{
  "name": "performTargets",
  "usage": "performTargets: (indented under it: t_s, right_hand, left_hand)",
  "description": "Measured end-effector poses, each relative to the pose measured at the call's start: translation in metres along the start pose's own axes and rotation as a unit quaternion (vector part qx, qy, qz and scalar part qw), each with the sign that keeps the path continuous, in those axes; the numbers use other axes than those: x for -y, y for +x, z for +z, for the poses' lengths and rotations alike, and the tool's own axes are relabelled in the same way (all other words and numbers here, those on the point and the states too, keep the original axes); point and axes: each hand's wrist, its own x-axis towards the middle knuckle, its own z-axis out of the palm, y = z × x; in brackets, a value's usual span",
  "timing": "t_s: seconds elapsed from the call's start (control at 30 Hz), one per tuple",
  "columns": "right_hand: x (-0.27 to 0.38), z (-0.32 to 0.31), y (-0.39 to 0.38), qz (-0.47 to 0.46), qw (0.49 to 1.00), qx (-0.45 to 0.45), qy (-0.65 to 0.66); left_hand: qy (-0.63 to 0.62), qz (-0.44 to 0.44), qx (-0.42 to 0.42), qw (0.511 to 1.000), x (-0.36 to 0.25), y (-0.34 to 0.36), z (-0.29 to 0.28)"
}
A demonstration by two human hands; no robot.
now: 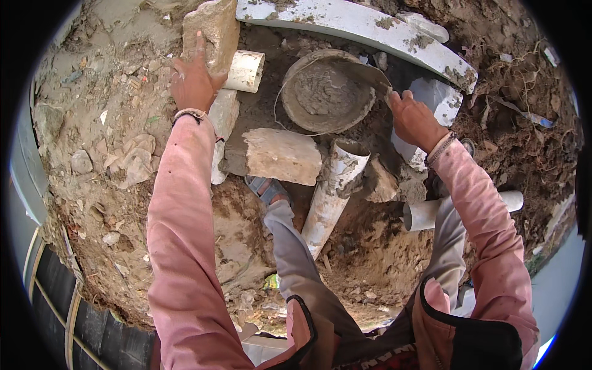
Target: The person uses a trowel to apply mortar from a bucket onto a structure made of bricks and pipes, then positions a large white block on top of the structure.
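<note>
Pink sleeves; L hand (194, 77) flat on rough stone (213, 31), R hand (414, 120) grips trowel (364, 73) over mortar pan (327, 92).

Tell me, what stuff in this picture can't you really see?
- Trowel: head view; its handle is hidden inside the right hand.
- Stone: the left hand covers its lower edge.
- Standing white pipe: its bottom end goes behind the grey trouser leg.
- Mortar pan: how deep the mortar is can't be told.
- Picture rim: black and bent by the lens.
</note>
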Motion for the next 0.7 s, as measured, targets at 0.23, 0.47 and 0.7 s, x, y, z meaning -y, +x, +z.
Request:
performTargets:
  t_s: [0.23, 0.47, 0.7]
  right_hand:
    - [0.034, 0.015, 0.030, 0.027, 0.997, 0.013, -0.070]
    - [0.039, 0.078, 0.059, 0.037, 0.996, 0.084, 0.003]
    - [0.065, 0.115, 0.057, 0.027, 0.953, 0.068, 0.296]
  left_hand:
    - [-0.008, 0.035, -0.023, 0.999, 0.027, 0.011, 0.020]
    - [-0.034, 0.039, -0.001, 0.999, 0.036, 0.025, 0.022]
    - [-0.099, 0.059, -0.032, 0.993, 0.053, 0.029, 0.030]
